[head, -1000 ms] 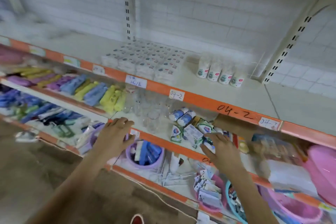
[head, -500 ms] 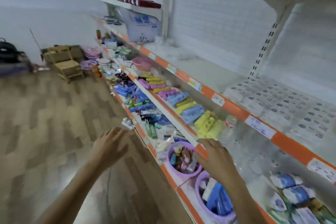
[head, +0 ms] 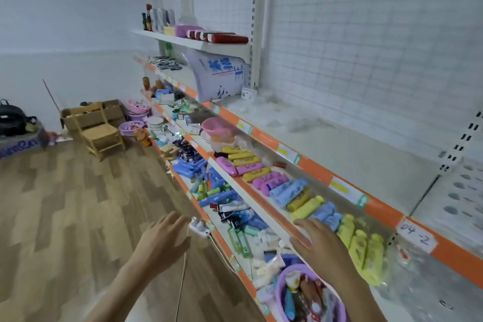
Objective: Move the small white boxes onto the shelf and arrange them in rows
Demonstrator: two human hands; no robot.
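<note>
Rows of small white boxes (head: 462, 196) show only as a blurred patch at the far right edge, on the long pale shelf (head: 347, 149) with its orange front strip. My left hand (head: 163, 239) hangs over the wooden floor in front of the shelving, fingers spread and holding nothing. My right hand (head: 317, 244) hovers over the front edge of the lower shelves, beside yellow bottles (head: 362, 251), fingers straight and empty.
Lower shelves are packed with coloured tubes and cases (head: 264, 178), a purple basket (head: 308, 295) of items sits below my right hand. A white power strip (head: 200, 226) with a cord hangs at the shelf front. A wooden chair (head: 100, 131) and cardboard boxes stand far left.
My view has swung left along the aisle, so the rows of white boxes slid to the right edge. Both hands left the shelf front and stay empty with fingers spread.
</note>
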